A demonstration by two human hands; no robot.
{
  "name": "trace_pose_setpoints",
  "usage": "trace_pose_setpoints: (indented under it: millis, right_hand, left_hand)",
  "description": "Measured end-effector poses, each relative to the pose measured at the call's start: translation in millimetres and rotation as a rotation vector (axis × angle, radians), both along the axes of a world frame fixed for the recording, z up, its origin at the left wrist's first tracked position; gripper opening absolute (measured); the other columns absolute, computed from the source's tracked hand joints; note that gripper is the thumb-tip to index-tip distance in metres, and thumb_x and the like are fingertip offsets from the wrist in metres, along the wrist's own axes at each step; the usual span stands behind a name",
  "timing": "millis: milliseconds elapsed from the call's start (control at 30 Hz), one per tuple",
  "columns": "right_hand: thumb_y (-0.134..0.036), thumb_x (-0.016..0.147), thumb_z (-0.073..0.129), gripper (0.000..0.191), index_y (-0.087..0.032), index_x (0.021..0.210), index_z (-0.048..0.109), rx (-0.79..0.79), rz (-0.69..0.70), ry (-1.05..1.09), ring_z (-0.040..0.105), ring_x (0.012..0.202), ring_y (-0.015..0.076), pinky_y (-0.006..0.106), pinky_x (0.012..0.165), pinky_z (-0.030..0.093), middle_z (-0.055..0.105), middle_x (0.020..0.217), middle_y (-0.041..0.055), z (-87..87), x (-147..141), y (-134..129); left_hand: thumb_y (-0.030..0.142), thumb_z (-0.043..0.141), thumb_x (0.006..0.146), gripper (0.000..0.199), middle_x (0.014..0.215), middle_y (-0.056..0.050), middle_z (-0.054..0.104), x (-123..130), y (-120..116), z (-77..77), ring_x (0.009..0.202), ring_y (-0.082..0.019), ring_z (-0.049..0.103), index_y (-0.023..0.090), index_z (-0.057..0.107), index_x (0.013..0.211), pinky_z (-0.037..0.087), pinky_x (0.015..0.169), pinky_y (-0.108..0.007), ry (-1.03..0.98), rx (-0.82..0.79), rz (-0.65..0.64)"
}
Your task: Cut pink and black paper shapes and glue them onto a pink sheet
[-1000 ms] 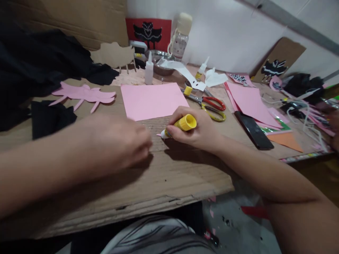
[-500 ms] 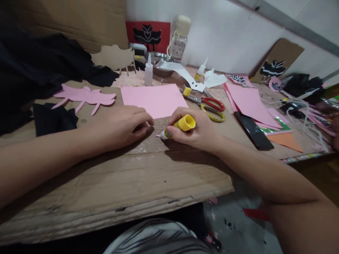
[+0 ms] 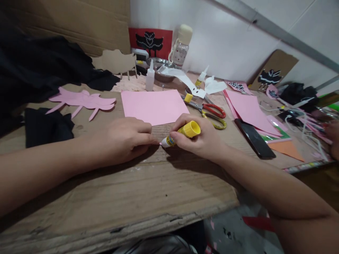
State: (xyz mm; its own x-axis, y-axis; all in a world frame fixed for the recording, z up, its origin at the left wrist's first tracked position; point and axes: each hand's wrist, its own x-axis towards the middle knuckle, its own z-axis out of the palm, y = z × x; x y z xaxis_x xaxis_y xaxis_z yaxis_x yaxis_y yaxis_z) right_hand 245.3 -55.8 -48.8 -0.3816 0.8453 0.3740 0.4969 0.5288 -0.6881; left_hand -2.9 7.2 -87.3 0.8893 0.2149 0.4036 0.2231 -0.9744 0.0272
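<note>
Grip of right hand (image 3: 203, 141) wraps glue stick (image 3: 182, 133), left hand (image 3: 124, 139) at its tip.

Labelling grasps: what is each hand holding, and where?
Right hand grips the glue tube around its body. Left hand pinches something tiny at the nozzle; unclear.

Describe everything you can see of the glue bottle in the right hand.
The glue bottle is small, with a yellow plastic-looking body, a printed label near the front and a white tapered nozzle. It lies nearly flat, nozzle pointing left, base up toward the right. The right hand wraps around its middle, hiding much of the body. The nozzle tip sits at the left hand's fingertips, just above the cardboard sheet. Whether it touches the cardboard is unclear.
</note>
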Motion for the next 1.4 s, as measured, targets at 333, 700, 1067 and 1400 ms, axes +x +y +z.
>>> trace_pose_setpoints:
  millis: [333,700,1067,1400]
  right_hand:
    - [-0.024,0.085,0.071,0.015,-0.020,0.074,0.062,0.075,-0.045,-0.093,0.052,0.057,0.0101,0.025,0.057,0.041,0.066,0.068,-0.0036,2.4,-0.6,-4.9]
    - [-0.023,0.091,0.069,0.015,-0.021,0.077,0.065,0.257,-0.099,0.077,0.059,0.062,0.0120,0.026,0.058,0.046,0.068,0.070,-0.0031,0.3,6.6,-2.5]
    - [-0.022,0.088,0.070,0.011,-0.019,0.077,0.068,0.169,0.022,-0.089,0.060,0.062,0.0102,0.023,0.060,0.045,0.074,0.075,-0.0019,-3.6,-0.7,-0.8]
    - [-0.018,0.089,0.070,0.015,-0.024,0.076,0.065,0.391,-0.201,0.049,0.064,0.063,0.0141,0.028,0.061,0.052,0.071,0.072,-0.0018,7.0,6.7,-9.0]
  left_hand:
    - [0.024,0.046,0.105,0.035,0.085,-0.007,0.073,1.9,-7.3,6.3,0.076,-0.022,0.062,0.024,0.080,0.109,0.044,0.070,-0.035,0.154,-0.020,0.048]
    - [0.021,0.047,0.105,0.032,0.082,-0.006,0.073,3.3,-3.6,1.5,0.071,-0.023,0.061,0.023,0.079,0.104,0.040,0.065,-0.036,0.035,0.015,-0.027]
    - [0.020,0.050,0.104,0.028,0.083,-0.005,0.071,1.2,-3.4,-0.4,0.070,-0.023,0.060,0.023,0.077,0.104,0.040,0.067,-0.036,0.048,-0.008,-0.030]
    - [0.020,0.050,0.104,0.027,0.079,-0.005,0.070,2.8,-3.4,1.2,0.068,-0.021,0.059,0.022,0.077,0.099,0.040,0.063,-0.035,0.003,0.002,-0.050]
